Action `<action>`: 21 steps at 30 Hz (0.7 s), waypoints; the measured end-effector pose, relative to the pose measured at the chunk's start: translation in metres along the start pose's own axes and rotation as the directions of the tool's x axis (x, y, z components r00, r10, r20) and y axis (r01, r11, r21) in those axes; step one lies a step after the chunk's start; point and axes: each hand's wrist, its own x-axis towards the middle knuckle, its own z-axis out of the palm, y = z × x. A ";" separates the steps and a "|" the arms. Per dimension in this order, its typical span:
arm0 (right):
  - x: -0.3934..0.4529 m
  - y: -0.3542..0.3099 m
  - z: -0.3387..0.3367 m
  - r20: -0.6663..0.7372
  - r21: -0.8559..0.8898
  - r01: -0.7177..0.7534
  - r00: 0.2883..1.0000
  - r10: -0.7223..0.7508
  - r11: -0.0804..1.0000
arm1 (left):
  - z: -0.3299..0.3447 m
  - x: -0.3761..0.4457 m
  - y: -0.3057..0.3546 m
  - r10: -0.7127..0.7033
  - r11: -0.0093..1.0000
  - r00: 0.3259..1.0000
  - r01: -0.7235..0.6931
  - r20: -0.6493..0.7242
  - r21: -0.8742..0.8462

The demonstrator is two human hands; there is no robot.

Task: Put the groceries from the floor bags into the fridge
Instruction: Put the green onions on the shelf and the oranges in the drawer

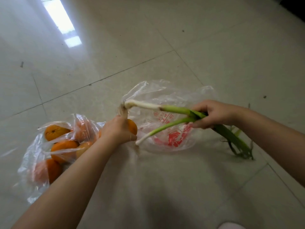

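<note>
Floor (pixel 165 38): pale glossy tiles with dark grout lines, small dark specks, a bright window reflection at upper left.

Bag of oranges (pixel 41 162): clear plastic, lying on floor at lower left, crumpled, several oranges visible through the film.

Printed bag (pixel 173 139): clear plastic with red lettering and a red figure, lying open on floor at centre, just right of the bag of oranges.

Green onions (pixel 178 110): two stalks, held above the printed bag, white root ends pointing left, green leaves trailing right and down to the floor. Upper stalk bent near its white end; lower stalk angled down-left, its white tip near the left hand.

Right hand (pixel 212 114): curled around the green onions at the junction of stalk and leaf, thumb underneath, fingers over the top.

Left hand (pixel 119 129): seen from the back, fingers curled downward at the edge of the bag of oranges, against a loose orange (pixel 132 127) that showed beyond the knuckles. Grip on that orange or on the plastic: could not be told. Pale roots of the upper stalk hanging just above this hand.
</note>
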 end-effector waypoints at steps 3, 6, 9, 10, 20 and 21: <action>0.005 -0.011 -0.003 -0.028 0.223 0.046 0.999 -0.040 0.974 | -0.014 -0.006 0.007 -0.008 0.997 1.000 0.007 -0.005 -0.070; 0.000 -0.020 -0.013 -0.015 0.367 0.085 0.996 -0.085 0.926 | -0.034 -0.021 0.015 -0.021 0.992 1.000 0.022 0.008 -0.123; -0.025 -0.046 -0.025 0.100 0.545 0.088 0.981 -0.169 0.834 | -0.066 -0.053 0.030 -0.081 0.986 0.997 0.082 0.014 -0.145; -0.035 -0.056 -0.029 0.128 0.598 0.066 0.976 -0.176 0.798 | -0.079 -0.067 0.035 -0.106 0.984 0.994 0.108 0.022 -0.142; -0.193 -0.234 -0.073 -0.151 0.707 0.045 0.984 0.089 0.705 | -0.285 -0.218 0.144 -0.162 0.949 0.987 0.161 0.018 -0.273; -0.215 -0.252 -0.085 -0.183 0.710 0.053 0.977 0.112 0.702 | -0.313 -0.230 0.163 -0.176 0.914 0.984 0.169 0.017 -0.368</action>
